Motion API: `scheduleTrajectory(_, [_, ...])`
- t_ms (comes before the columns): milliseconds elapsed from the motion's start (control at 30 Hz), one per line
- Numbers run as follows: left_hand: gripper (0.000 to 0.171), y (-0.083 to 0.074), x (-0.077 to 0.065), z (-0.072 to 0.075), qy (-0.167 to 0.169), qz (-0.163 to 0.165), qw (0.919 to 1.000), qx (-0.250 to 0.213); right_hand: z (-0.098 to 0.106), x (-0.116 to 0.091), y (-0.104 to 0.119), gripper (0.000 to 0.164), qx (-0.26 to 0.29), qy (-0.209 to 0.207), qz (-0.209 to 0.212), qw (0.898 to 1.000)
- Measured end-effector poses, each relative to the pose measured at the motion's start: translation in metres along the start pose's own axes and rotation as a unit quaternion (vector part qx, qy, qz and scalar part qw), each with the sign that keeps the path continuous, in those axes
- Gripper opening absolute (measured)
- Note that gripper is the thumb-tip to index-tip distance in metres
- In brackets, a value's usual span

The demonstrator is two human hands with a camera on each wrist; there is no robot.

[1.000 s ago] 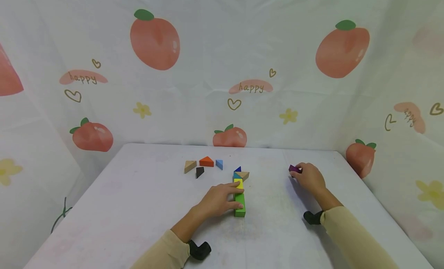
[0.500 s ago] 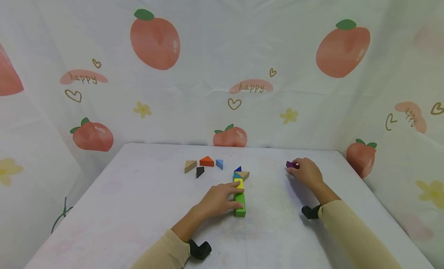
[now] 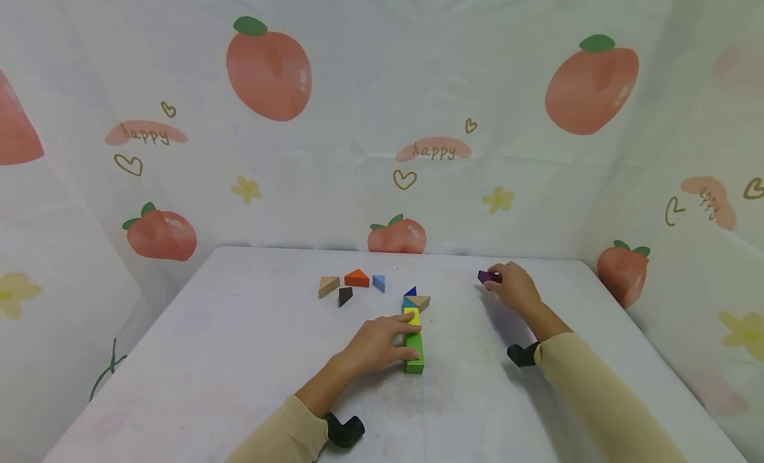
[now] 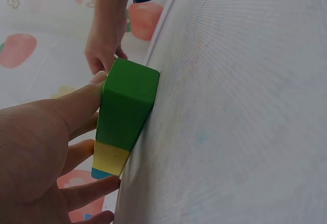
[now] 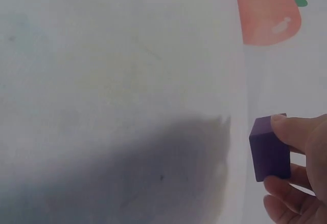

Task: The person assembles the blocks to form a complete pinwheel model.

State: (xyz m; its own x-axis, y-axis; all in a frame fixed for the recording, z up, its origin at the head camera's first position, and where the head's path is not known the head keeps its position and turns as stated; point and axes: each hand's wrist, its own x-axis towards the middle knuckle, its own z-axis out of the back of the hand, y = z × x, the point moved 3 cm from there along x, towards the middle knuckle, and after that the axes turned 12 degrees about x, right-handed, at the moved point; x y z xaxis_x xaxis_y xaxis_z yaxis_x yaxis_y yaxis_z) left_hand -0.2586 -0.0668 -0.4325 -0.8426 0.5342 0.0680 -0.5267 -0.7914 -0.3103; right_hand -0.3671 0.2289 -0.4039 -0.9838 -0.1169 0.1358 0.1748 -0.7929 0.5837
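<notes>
My left hand (image 3: 371,345) rests its fingers and thumb on a row of a green block (image 3: 414,366) and a yellow block (image 4: 110,157) lying end to end on the white table. Beyond the yellow one lie a teal triangular block (image 3: 408,303), a tan triangle block (image 3: 422,302) and a dark blue triangle block (image 3: 411,291). At the far right of the table, my right hand (image 3: 516,289) pinches a purple block (image 5: 271,155) between thumb and fingers, raised above the surface with a shadow below it.
Left of the row's far end lie another tan triangle block (image 3: 328,286), an orange triangle block (image 3: 357,278), a light blue triangle block (image 3: 379,282) and a black block (image 3: 345,296). A printed cloth (image 3: 334,151) hangs behind the table (image 3: 239,357).
My right hand has moved left and slightly away from me, carrying the purple block. The left hand and the blocks on the table have stayed in place.
</notes>
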Motion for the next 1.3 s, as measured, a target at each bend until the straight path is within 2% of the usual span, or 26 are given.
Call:
scheduleTrajectory(267, [0.051,0.000,0.000,-0.001,0.000,-0.002,1.0000,0.000,-0.007,0.008,0.011,0.034,0.007,0.007,0.010,1.000])
scheduleTrajectory(567, [0.051,0.001,0.001,-0.001,-0.001,-0.005,1.0000,0.000,-0.017,0.016,0.020,0.030,0.000,0.014,0.041,0.999])
scheduleTrajectory(833, [0.051,0.001,0.001,-0.001,0.001,-0.001,1.0000,0.002,-0.025,0.018,0.028,0.030,0.003,0.020,0.048,0.999])
scheduleTrajectory(1100, [0.051,0.001,0.001,-0.001,0.000,-0.005,1.0000,0.002,-0.032,0.020,0.038,0.028,0.005,0.016,0.078,0.997])
scheduleTrajectory(1300, [0.051,0.000,0.001,0.000,0.003,0.003,1.0000,0.003,-0.036,0.022,0.044,0.027,0.006,0.024,0.080,0.996])
